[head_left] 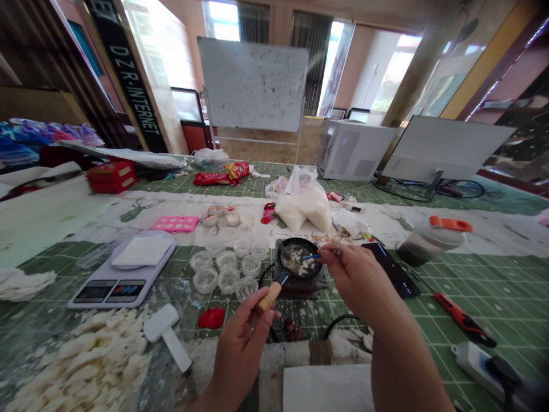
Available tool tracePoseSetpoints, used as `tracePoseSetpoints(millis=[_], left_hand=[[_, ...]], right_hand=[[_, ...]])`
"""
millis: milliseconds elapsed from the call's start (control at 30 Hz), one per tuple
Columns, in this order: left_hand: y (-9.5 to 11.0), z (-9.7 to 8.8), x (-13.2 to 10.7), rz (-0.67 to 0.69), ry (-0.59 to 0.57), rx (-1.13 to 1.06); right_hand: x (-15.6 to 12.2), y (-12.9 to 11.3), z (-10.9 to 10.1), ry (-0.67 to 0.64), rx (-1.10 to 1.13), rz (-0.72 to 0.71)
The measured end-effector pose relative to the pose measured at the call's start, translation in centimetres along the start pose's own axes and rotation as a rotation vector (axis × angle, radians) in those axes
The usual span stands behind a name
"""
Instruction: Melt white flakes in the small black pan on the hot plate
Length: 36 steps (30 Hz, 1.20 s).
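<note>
My left hand [244, 332] is closed on the wooden handle [269, 296] of a small black pan [299, 258] that sits on a little heater on the green cutting mat. The pan holds pale, partly melted lumps. My right hand [349, 269] pinches a thin blue stick [310, 257] whose tip reaches into the pan. Just left of the pan stand several small clear round cups [227, 269].
A digital scale [124, 269] with a white tray sits at left, above a pile of white flakes [94, 355] and a white scoop [167, 335]. A phone [392, 269], an orange-lidded cup [429, 237], a red cutter [463, 320], a power strip [489, 366] lie right. A plastic bag [304, 203] stands behind.
</note>
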<state>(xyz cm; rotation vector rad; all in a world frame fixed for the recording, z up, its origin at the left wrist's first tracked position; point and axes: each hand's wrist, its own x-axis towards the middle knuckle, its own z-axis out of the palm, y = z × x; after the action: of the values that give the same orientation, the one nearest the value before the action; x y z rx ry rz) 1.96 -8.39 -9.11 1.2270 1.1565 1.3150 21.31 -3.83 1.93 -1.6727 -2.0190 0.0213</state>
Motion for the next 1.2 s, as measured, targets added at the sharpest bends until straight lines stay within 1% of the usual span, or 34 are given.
tracePoseSetpoints(millis=[100, 233, 367, 533, 667, 800, 900, 1000, 1067, 1133, 1200], left_hand=[[-0.05, -0.10, -0.10, 0.005, -0.003, -0.002], [-0.08, -0.14, -0.19, 0.004, -0.004, 0.013], [-0.02, -0.09, -0.13, 0.013, -0.007, 0.010], [-0.12, -0.15, -0.13, -0.004, -0.001, 0.022], [-0.01, -0.10, -0.09, 0.002, 0.005, 0.009], [0.28, 0.02, -0.04, 0.003, 0.012, 0.013], [0.29, 0.04, -0.06, 0.006, 0.011, 0.020], [0.09, 0.01, -0.12, 0.008, 0.011, 0.032], [-0.03, -0.02, -0.16, 0.008, 0.011, 0.034], [-0.07, -0.05, -0.16, 0.004, 0.009, 0.031], [-0.07, -0.05, -0.16, -0.001, 0.003, 0.024]], right_hand=[[-0.05, 0.11, -0.18, 0.050, 0.018, 0.009], [-0.16, 0.20, -0.35, -0.006, -0.009, 0.003], [-0.26, 0.17, -0.48, 0.028, 0.009, 0.019], [0.06, 0.07, -0.02, -0.033, -0.012, 0.038], [0.37, 0.19, 0.24, 0.012, -0.026, 0.046], [0.02, 0.19, -0.30, -0.039, -0.088, 0.057], [-0.41, -0.15, -0.62, -0.046, -0.046, -0.003], [-0.33, -0.47, -0.27, -0.074, 0.036, -0.088], [-0.03, -0.44, 0.09, -0.078, 0.031, -0.067], [0.17, -0.29, 0.23, -0.055, -0.009, -0.012], [0.13, -0.27, 0.13, -0.036, -0.026, 0.001]])
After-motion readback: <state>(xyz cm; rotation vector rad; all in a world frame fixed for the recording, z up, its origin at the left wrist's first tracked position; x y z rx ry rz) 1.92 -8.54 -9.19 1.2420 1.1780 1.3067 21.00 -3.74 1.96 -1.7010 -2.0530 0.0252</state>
